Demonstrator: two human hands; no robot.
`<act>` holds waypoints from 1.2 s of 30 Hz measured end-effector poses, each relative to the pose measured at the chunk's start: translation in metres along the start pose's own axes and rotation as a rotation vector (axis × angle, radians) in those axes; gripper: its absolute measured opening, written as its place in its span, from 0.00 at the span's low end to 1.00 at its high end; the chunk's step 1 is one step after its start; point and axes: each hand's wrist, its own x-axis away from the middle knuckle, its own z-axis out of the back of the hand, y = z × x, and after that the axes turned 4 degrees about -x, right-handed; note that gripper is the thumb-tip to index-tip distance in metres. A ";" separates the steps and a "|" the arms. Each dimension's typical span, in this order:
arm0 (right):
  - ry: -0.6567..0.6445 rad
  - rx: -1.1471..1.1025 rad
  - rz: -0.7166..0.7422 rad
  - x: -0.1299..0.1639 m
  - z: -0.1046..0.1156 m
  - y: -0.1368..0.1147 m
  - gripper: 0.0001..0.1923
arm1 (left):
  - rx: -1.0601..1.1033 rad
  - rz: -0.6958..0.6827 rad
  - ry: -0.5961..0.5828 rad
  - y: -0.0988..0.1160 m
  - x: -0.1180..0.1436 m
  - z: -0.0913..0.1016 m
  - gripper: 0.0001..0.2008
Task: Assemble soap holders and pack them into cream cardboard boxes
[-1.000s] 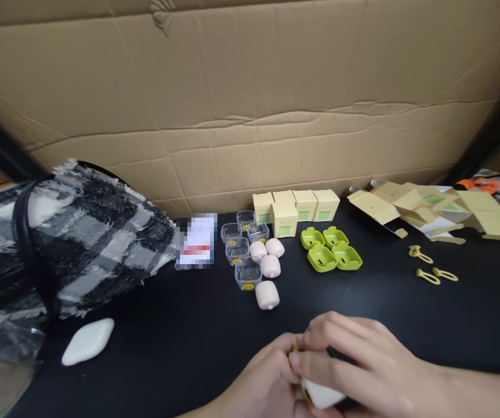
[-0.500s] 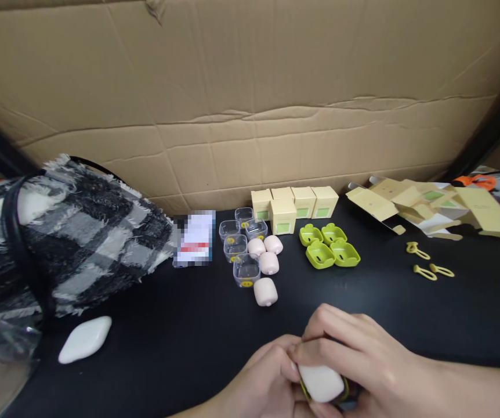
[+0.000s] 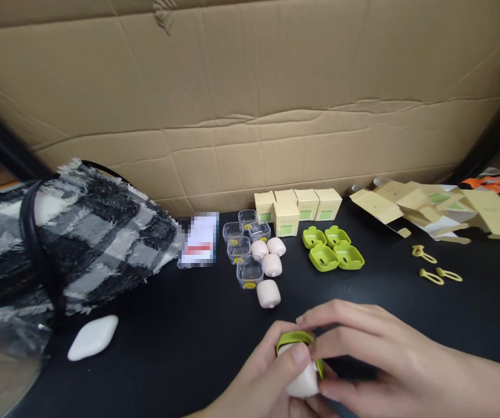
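Observation:
My left hand (image 3: 271,374) is closed around a pale pink rounded case (image 3: 304,380), its thumb pressing on the top face. A green cover (image 3: 294,337) fits around the far and right edges of that case. My right hand (image 3: 376,354) has its fingertips and thumb on the cover's right side, pinching there; its index finger reaches over the far edge. Ahead of the hands lie several matching pink cases (image 3: 268,294), several clear plastic cups (image 3: 250,271) with yellow smiley faces, and several loose green covers (image 3: 323,256). Three yellow loops (image 3: 431,277) lie to the right.
Small cream boxes (image 3: 286,218) stand against the cardboard wall (image 3: 232,87). Flattened cream boxes (image 3: 433,209) are heaped at right. On the left are a checked black-and-white bag (image 3: 102,232), a phone (image 3: 199,239), a white rounded object (image 3: 93,338) and clear plastic (image 3: 6,366).
The pink case has been turned and shifted left in my hands, so the green cover shows at its far edge. My left thumb now lies over it; my right fingers have loosened and spread.

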 end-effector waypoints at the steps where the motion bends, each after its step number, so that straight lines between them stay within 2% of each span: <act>1: -0.006 0.055 0.041 0.000 -0.001 0.000 0.06 | -0.017 0.000 0.006 0.003 0.002 -0.002 0.22; 4: 0.021 0.229 0.132 0.004 -0.009 -0.002 0.07 | -0.078 0.004 0.057 0.009 0.008 -0.005 0.23; 8: 0.011 0.365 0.142 0.007 -0.015 -0.004 0.12 | -0.214 -0.010 0.091 0.005 0.004 -0.002 0.27; 11: -0.017 0.279 0.126 0.006 -0.016 -0.001 0.07 | -0.344 -0.075 0.080 0.001 0.001 -0.001 0.27; 14: 0.016 0.133 0.099 0.004 -0.016 0.003 0.04 | -0.392 -0.060 0.090 0.003 0.001 -0.005 0.29; 17: 0.055 0.082 0.097 0.002 -0.018 0.004 0.05 | -0.385 -0.049 0.128 0.006 0.003 -0.010 0.31; 20: 0.074 0.079 0.090 0.002 -0.019 0.002 0.05 | -0.380 -0.077 0.151 0.005 0.003 -0.010 0.28; 23: 0.110 0.074 0.072 0.004 -0.019 0.003 0.06 | -0.311 -0.098 0.094 -0.001 0.000 -0.005 0.27; 26: 0.090 -0.009 0.036 0.005 -0.016 0.008 0.12 | -0.180 -0.134 0.058 -0.005 -0.004 0.000 0.27; 31: 0.022 -0.214 -0.055 0.006 -0.013 0.018 0.22 | 0.025 -0.047 0.084 0.005 -0.001 -0.007 0.24; 36: 0.004 -0.330 -0.164 0.007 -0.016 0.027 0.32 | 0.007 -0.008 0.132 0.009 0.002 -0.012 0.26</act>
